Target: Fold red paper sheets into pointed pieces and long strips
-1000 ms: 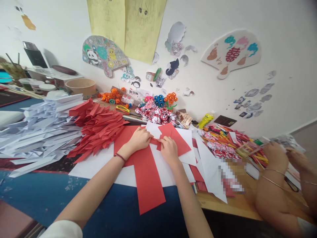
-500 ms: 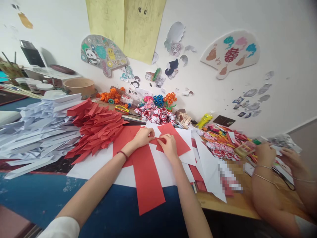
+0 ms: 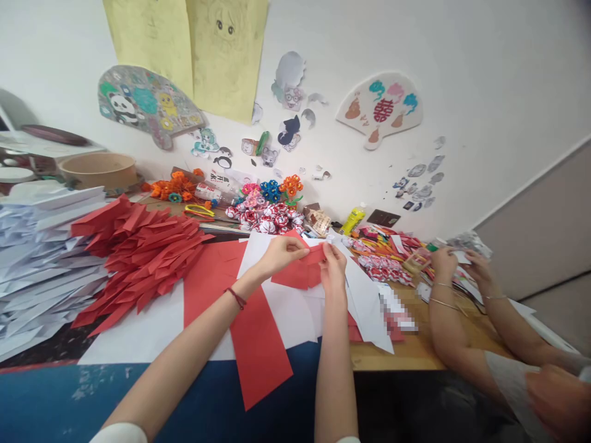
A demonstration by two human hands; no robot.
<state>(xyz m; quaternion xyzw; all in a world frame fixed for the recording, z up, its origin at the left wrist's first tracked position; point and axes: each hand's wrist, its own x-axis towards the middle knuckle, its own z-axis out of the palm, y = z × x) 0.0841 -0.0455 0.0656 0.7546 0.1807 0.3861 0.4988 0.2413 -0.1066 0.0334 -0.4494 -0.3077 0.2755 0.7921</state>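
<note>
A small folded strip of red paper (image 3: 316, 253) is stretched between my two hands, above the loose sheets. My left hand (image 3: 285, 253) pinches its left end, and my right hand (image 3: 333, 264) grips its right end. Beneath them lie a red sheet (image 3: 290, 275) and white sheets (image 3: 289, 311). A long red sheet (image 3: 261, 344) hangs over the front edge, below my left hand. Farther left is a large pile of folded red pieces (image 3: 150, 252), beside a pile of folded white pieces (image 3: 46, 264).
Red and white paper flowers (image 3: 268, 216), a yellow bottle (image 3: 353, 219) and a round wooden container (image 3: 98, 170) stand along the wall. At the right, another person's hands (image 3: 462, 264) hold something white over the wooden table (image 3: 392, 357).
The view has swung right, shifting the scene leftward. Both hands are raised slightly off the sheets, and the red strip now shows clearly between them.
</note>
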